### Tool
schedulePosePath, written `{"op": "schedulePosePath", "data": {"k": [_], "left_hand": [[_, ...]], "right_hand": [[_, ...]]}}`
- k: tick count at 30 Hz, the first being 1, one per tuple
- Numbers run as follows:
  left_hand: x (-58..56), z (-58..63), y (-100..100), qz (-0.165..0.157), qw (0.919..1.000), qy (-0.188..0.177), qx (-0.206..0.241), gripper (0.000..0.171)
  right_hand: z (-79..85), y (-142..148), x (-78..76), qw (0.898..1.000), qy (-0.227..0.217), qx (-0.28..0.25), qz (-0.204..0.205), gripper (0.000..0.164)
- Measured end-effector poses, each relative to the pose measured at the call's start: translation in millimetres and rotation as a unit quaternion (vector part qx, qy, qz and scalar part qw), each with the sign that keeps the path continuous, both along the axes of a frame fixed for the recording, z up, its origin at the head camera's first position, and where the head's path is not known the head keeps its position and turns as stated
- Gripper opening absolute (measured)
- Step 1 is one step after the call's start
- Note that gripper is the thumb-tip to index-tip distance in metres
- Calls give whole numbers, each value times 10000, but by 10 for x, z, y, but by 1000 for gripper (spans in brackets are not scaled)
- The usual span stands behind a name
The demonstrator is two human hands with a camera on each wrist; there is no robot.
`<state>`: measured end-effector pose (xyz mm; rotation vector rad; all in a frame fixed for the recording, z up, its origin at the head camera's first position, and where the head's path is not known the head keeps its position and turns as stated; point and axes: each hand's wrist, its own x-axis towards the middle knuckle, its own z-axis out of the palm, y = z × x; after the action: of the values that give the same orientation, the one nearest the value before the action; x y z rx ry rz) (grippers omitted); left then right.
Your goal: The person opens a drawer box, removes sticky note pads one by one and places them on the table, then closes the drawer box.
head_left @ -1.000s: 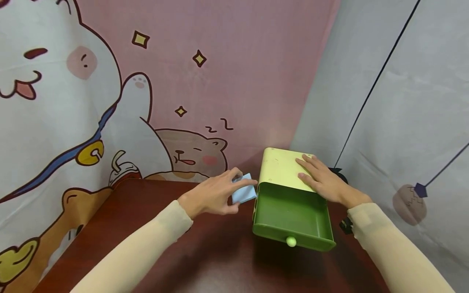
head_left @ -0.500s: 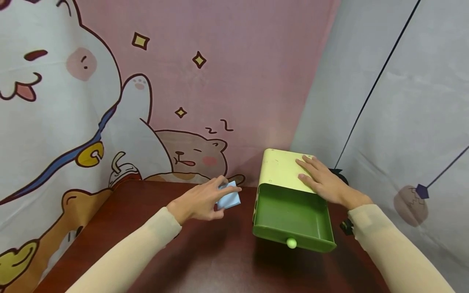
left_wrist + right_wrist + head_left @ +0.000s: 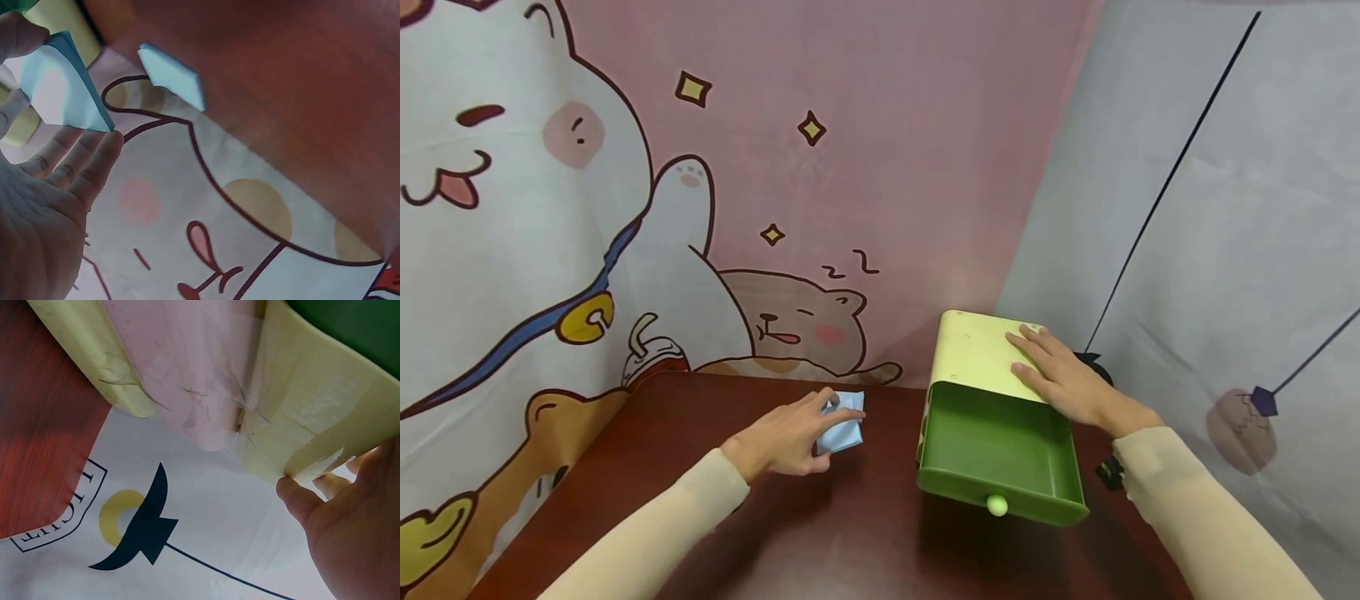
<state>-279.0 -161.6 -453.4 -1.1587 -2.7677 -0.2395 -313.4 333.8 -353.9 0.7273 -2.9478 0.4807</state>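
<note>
the left hand (image 3: 786, 437) pinches a blue packet (image 3: 842, 437) left of the drawer box (image 3: 976, 350), on which the right hand (image 3: 1070, 383) rests outstretched.

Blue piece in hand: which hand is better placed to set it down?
Probably the left hand: it holds the blue piece over the table, while the right hand rests on the yellow box.

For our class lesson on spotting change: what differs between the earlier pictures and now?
The left hand has moved left, away from the yellow box, and a little lower in the head view, carrying the blue packet. Nothing was let go. The right hand still rests on the box's top, and the green drawer stays open.
</note>
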Motion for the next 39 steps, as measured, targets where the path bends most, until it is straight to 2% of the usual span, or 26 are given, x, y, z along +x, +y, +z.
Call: {"op": "schedulePosePath", "data": {"k": [7,14,27,34,39], "left_hand": [[-41,-202,30,57,9998,-177,-95,79],[-98,-313,87,126,9992,-168,-338,82],[-249,-433,157,169,9973,-163,-701,87],[-287,-423,190,101,9967,-134,-789,72],[-294,-446,179,206,9959,-340,-809,67]], "right_hand": [[26,-10,-13,10000,-21,48,-3,73],[30,-3,-9,10000,-48,51,-19,73],[20,0,6,9999,-112,-19,-56,73],[1,3,-5,9999,-114,4,-61,73],[7,-2,-3,9999,-93,13,-49,72]]}}
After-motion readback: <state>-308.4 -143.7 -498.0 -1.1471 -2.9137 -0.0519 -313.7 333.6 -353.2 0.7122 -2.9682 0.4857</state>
